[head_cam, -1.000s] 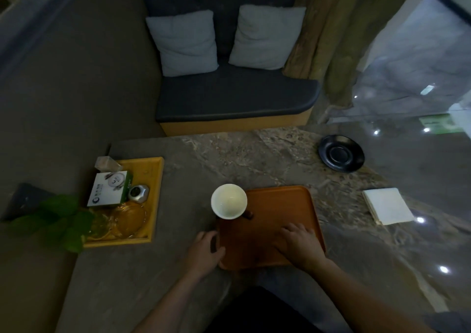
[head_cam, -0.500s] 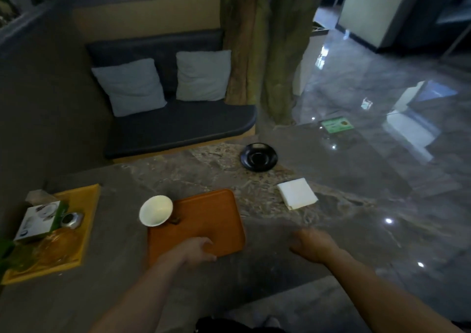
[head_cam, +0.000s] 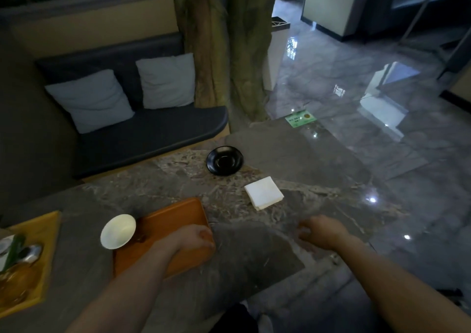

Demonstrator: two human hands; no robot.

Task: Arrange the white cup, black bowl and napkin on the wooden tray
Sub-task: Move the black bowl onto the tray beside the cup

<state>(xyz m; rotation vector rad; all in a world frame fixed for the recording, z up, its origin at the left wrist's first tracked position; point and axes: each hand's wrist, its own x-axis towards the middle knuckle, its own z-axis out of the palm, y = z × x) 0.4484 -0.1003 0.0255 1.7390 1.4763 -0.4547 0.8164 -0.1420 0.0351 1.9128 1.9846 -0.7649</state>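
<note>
The orange wooden tray (head_cam: 175, 218) lies on the marble table, near my body. My left hand (head_cam: 195, 238) rests on its right near corner, fingers curled over the rim. The white cup (head_cam: 118, 231) stands at the tray's left edge, overlapping the rim; I cannot tell whether it is on or beside the tray. The black bowl (head_cam: 224, 160) sits on the table beyond the tray, to the right. A folded white napkin (head_cam: 263, 192) lies between bowl and tray. My right hand (head_cam: 321, 233) hovers over the table near the napkin, loosely curled and holding nothing.
A yellow tray (head_cam: 51, 230) with a box, a metal piece and glassware stands at the far left. A dark bench (head_cam: 147, 136) with two pillows lies behind the table, next to a tree trunk (head_cam: 221, 52). The table's right edge drops to a glossy floor.
The view has swung right. My left hand slid from the tray's left side to its right near corner. My right hand left the tray and moved right over the table.
</note>
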